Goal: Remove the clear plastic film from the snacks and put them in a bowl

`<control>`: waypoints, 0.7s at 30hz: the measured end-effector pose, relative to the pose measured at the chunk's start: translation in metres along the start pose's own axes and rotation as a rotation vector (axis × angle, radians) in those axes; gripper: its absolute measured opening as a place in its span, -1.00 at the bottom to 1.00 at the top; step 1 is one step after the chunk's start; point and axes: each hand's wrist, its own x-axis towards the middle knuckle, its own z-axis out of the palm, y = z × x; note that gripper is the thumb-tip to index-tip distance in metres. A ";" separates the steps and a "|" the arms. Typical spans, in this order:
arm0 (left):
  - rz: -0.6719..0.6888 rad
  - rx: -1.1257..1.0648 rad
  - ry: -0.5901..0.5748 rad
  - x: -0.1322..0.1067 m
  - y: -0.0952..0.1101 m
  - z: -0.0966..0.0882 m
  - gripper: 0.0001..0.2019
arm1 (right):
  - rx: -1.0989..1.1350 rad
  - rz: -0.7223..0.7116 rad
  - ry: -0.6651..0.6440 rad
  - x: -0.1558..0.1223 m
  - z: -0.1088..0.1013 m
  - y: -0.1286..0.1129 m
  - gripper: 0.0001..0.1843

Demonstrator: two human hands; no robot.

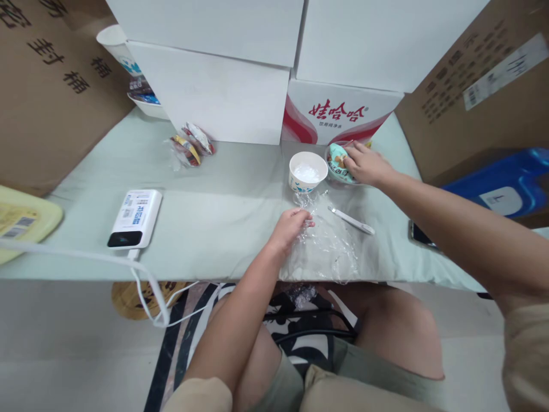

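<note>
Pale green tablecloth (227,223) up front, w/ white cartons (214,97) stacked on the far side, prob. as a backdrop. From my remote end, I see left hand (291,228) w/ fingertips pinched closed on clear plastic film (330,252), seemingly to control the loose sheet; it's spread toward the near edge. Right hand (364,163), farther right, curls over mint-green snack packet (337,155) in clear plastic bowl (343,182); can't tell if it's gripped. Paper cup (300,185) sits just left, prob. for easy reach; white utility knife (352,221) lies nearer, by the film.
</note>
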 end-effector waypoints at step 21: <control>0.111 0.395 0.274 0.003 0.021 -0.047 -0.81 | 0.294 -0.207 -0.235 -0.188 0.071 -0.062 -0.06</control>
